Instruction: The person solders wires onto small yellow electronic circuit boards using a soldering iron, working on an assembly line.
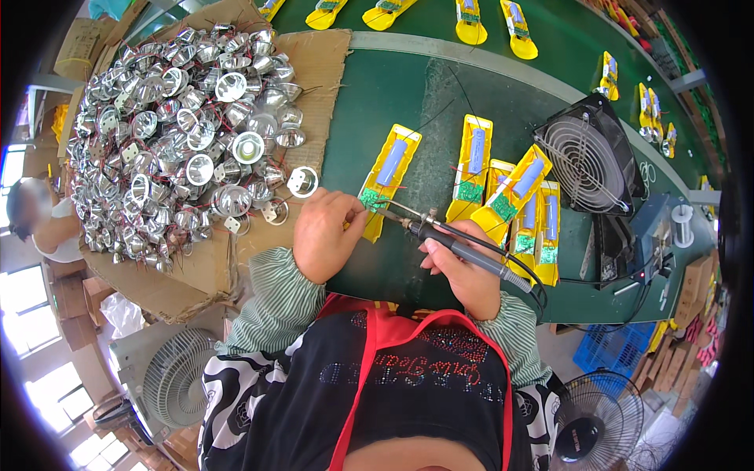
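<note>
A yellow plastic housing [382, 161] with a green circuit board [371, 199] lies on the tabletop [385, 275], back from the near edge. The left hand [326, 235] curls beside it, fingertips close together at the board; whether they pinch anything I cannot tell. The right hand [465, 276] is clamped around a soldering iron [471, 253], tip at the board. Reflectors [199, 169] heap toward the left edge.

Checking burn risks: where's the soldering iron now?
The soldering iron is right of centre in the head view, in the right hand, tip near the circuit board beside the left hand.
</note>
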Action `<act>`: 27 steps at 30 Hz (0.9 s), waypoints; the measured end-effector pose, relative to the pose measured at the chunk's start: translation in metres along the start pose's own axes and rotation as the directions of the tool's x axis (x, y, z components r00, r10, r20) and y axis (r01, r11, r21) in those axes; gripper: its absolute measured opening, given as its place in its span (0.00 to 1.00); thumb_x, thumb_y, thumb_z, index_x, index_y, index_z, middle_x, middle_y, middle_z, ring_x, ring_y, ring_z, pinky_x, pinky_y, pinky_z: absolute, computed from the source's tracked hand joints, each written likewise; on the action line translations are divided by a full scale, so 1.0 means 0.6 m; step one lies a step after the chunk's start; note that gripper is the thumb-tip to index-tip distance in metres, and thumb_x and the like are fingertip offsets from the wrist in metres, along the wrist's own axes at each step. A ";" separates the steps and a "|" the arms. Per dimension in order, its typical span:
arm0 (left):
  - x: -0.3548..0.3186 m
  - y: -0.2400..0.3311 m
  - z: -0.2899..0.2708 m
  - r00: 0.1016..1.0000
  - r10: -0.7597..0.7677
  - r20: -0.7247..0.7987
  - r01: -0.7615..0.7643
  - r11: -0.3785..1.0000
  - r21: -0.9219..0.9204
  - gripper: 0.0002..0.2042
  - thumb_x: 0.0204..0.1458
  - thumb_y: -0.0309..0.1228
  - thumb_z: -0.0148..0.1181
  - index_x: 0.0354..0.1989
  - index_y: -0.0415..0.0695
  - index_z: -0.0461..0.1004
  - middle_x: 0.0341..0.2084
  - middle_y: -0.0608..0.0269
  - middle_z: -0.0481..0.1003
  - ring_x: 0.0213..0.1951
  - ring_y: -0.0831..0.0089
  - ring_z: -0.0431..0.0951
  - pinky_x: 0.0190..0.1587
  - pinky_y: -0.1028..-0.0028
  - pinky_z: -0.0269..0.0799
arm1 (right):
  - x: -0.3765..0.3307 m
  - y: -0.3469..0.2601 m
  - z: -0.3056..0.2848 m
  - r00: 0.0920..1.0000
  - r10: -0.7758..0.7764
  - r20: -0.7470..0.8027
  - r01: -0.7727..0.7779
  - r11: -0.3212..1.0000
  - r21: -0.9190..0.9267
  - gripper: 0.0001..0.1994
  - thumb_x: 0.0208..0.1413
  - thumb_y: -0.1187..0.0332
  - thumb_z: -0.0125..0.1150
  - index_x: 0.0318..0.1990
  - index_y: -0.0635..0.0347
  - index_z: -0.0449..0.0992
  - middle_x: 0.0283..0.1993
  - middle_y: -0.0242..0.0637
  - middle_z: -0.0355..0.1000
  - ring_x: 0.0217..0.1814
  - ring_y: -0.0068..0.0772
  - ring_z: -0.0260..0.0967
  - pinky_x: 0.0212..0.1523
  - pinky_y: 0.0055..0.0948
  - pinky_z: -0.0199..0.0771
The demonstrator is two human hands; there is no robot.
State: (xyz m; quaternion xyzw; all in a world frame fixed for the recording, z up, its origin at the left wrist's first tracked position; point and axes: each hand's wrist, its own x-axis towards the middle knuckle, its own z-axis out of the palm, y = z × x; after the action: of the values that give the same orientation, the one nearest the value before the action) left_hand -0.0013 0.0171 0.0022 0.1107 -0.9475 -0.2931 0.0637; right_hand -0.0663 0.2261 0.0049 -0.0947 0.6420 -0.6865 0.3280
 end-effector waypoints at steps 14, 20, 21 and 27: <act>0.006 0.001 -0.001 1.000 -0.027 0.009 0.027 0.999 -0.020 0.03 0.42 0.25 0.60 0.23 0.40 0.73 0.20 0.60 0.72 0.27 0.64 0.70 0.31 0.67 0.64 | -0.021 -0.013 -0.016 0.996 -0.084 -0.019 0.084 0.996 -0.039 0.11 0.52 0.78 0.56 0.42 0.71 0.66 0.33 0.45 0.73 0.27 0.27 0.72 0.25 0.20 0.72; -0.004 0.000 0.000 0.998 0.021 -0.053 -0.021 1.000 -0.009 0.04 0.41 0.26 0.61 0.20 0.41 0.72 0.20 0.60 0.70 0.27 0.61 0.69 0.30 0.66 0.63 | -0.037 -0.010 -0.022 0.989 -0.131 -0.062 0.131 0.991 -0.001 0.12 0.51 0.78 0.57 0.44 0.70 0.67 0.33 0.44 0.73 0.27 0.26 0.72 0.25 0.19 0.72; -0.012 -0.009 0.001 0.993 0.088 -0.075 -0.084 0.995 0.046 0.07 0.41 0.29 0.63 0.26 0.41 0.73 0.25 0.57 0.71 0.30 0.61 0.69 0.33 0.66 0.64 | -0.039 -0.008 -0.024 0.987 -0.144 -0.065 0.144 0.990 0.000 0.13 0.51 0.78 0.57 0.44 0.71 0.67 0.33 0.44 0.74 0.27 0.26 0.72 0.25 0.19 0.72; -0.034 0.022 -0.009 0.990 0.121 0.066 -0.134 0.964 0.232 0.22 0.41 0.36 0.66 0.42 0.41 0.67 0.35 0.52 0.69 0.34 0.57 0.72 0.36 0.64 0.68 | -0.053 -0.017 -0.034 0.983 -0.160 -0.089 0.162 0.987 0.018 0.12 0.51 0.78 0.56 0.43 0.71 0.67 0.33 0.44 0.73 0.27 0.26 0.72 0.25 0.20 0.72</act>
State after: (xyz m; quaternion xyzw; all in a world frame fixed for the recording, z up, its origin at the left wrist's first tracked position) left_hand 0.0172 0.0299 0.0128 0.0487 -0.9821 -0.1766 0.0444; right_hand -0.0567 0.2605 0.0207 -0.1123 0.6374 -0.7221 0.2444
